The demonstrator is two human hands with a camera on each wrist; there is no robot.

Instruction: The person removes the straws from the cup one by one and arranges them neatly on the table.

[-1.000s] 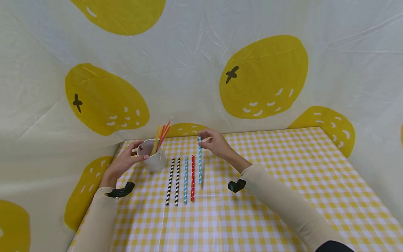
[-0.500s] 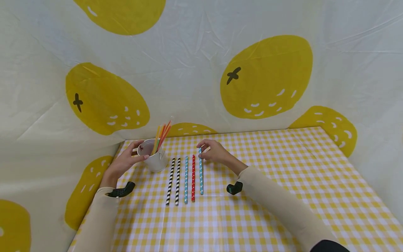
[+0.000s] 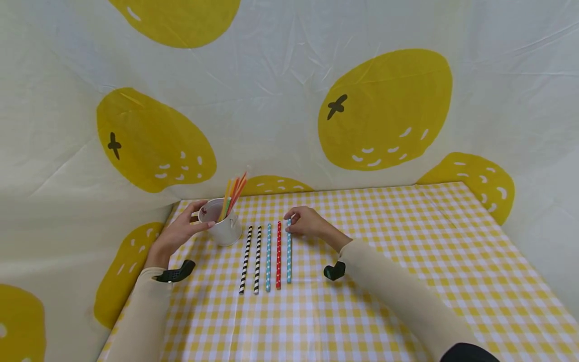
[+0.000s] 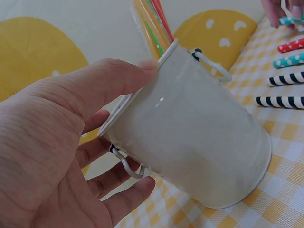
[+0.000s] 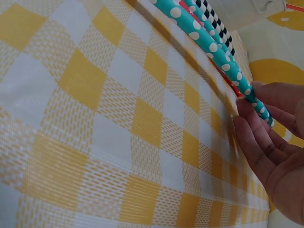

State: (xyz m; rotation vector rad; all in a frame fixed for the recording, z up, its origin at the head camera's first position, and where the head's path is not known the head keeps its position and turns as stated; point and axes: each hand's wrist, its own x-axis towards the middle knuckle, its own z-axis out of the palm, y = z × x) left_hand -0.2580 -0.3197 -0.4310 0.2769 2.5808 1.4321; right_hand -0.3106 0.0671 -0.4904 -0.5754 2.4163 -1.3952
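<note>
My left hand (image 3: pixel 183 229) holds a small white bucket (image 4: pixel 190 133) by its rim, thumb over the top edge and fingers round the side. Yellow, orange and red sticks (image 3: pixel 235 193) and a green one lean inside it. At the right end of a row, my right hand (image 3: pixel 307 222) pinches the far end of a blue straw with white dots (image 5: pixel 213 47). To its left lie a red dotted straw (image 3: pixel 278 256), another blue dotted straw (image 3: pixel 268 259) and two black-and-white striped straws (image 3: pixel 257 261), side by side and roughly parallel.
A yellow-and-white checked cloth (image 3: pixel 384 226) covers the table. Behind it and along the left side hangs a pale sheet (image 3: pixel 271 125) with large yellow fruit prints. The bucket stands near the table's back left corner.
My right hand has brought the blue dotted straw down and towards me, so it now lies beside the red one. The left hand stays on the bucket.
</note>
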